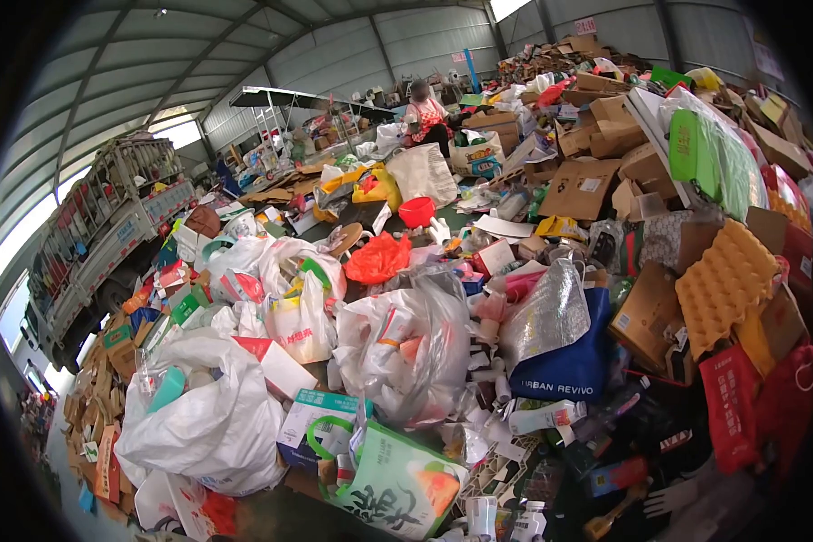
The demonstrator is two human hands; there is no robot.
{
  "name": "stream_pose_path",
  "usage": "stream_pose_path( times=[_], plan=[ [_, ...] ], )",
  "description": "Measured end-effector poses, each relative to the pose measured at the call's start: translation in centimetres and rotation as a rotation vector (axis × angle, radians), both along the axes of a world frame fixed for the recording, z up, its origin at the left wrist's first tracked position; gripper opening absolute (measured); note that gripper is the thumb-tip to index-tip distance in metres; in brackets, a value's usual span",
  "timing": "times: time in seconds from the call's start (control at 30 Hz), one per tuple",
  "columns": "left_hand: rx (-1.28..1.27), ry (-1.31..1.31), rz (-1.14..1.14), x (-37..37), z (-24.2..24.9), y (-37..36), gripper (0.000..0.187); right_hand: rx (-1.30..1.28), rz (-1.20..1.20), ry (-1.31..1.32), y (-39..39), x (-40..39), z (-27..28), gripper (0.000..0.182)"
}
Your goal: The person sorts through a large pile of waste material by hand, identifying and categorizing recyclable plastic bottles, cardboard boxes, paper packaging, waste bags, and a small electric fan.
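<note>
At the dim lower right, my right hand (pixel 676 498) appears in a pale glove, its fingers stretched to the left and apart, with nothing visible in them. Nearest to it lie a yellowish brush-like object (pixel 616 513) and a blue-and-red packet (pixel 617 476). My left hand is out of view. Before me are a green-and-white printed bag (pixel 402 483) with a green handle, a teal-and-white box (pixel 321 425), a white bottle (pixel 546 416) on its side, and a blue URBAN REVIVO bag (pixel 560 361).
Mixed waste surrounds me: stuffed white sacks (pixel 212 425), a clear bag (pixel 402 352), an egg tray (pixel 727 285), red bags (pixel 730 406) and cardboard (pixel 580 188). A person (pixel 427 117) sits farther back. A truck (pixel 108 235) stands at the left.
</note>
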State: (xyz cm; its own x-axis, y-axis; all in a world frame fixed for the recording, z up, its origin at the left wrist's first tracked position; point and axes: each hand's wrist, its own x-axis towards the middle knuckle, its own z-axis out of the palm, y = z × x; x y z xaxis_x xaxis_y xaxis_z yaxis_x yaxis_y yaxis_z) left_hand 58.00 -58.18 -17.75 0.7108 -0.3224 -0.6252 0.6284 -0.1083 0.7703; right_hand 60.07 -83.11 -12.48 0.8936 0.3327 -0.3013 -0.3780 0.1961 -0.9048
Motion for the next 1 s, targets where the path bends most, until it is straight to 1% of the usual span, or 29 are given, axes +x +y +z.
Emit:
stream_pose_path(
  times=[0.17, 0.37, 0.43, 0.53, 0.57, 0.6, 0.73, 0.8, 0.83, 0.87, 0.97, 1.0],
  plan=[
    [0.085, 0.057, -0.027, -0.4, 2.8, -1.7, 0.043, -0.008, -0.008, 0.001, 0.0, 0.0, -0.2, 0.082],
    [0.142, 0.069, -0.065, -0.5, 4.7, -2.4, 0.045, -0.016, -0.009, -0.008, 0.2, -0.2, -0.2, 0.082],
    [0.173, 0.061, -0.088, -0.6, 5.2, -2.6, 0.046, -0.017, -0.011, -0.011, 0.2, -0.2, -0.1, 0.082],
    [0.314, -0.030, -0.199, -1.1, 5.0, -2.8, 0.047, -0.020, -0.012, -0.012, 0.1, -0.3, -0.2, 0.082],
    [0.183, 0.006, -0.133, -1.7, 1.7, -2.0, 0.047, -0.019, -0.014, -0.011, 0.1, -0.4, -0.2, 0.082],
    [0.053, 0.043, -0.065, -1.9, 1.8, -1.9, 0.047, -0.020, -0.013, -0.012, 0.1, -0.4, -0.2, 0.082],
    [0.121, 0.098, -0.021, -1.9, 2.6, -2.4, 0.044, -0.027, -0.012, -0.011, 0.1, -0.5, -0.2, 0.082],
    [0.117, 0.055, -0.077, -1.7, 2.3, -2.3, 0.043, -0.030, -0.009, -0.014, 0.0, -0.6, -0.3, 0.082],
    [0.142, 0.000, -0.087, -1.9, 0.5, -2.0, 0.043, -0.032, -0.008, -0.015, 0.0, -0.6, -0.3, 0.082],
    [0.140, 0.000, -0.084, -2.0, -1.3, -1.7, 0.043, -0.034, -0.007, -0.016, 0.0, -0.6, -0.3, 0.082],
    [0.170, 0.020, -0.047, -2.3, -0.7, -2.1, 0.043, -0.037, -0.003, -0.017, 0.0, -0.7, -0.2, 0.083],
    [0.112, 0.087, -0.026, -1.8, 3.4, -2.9, 0.043, -0.037, -0.003, -0.020, 0.0, -0.6, -0.3, 0.083]
  ],
)
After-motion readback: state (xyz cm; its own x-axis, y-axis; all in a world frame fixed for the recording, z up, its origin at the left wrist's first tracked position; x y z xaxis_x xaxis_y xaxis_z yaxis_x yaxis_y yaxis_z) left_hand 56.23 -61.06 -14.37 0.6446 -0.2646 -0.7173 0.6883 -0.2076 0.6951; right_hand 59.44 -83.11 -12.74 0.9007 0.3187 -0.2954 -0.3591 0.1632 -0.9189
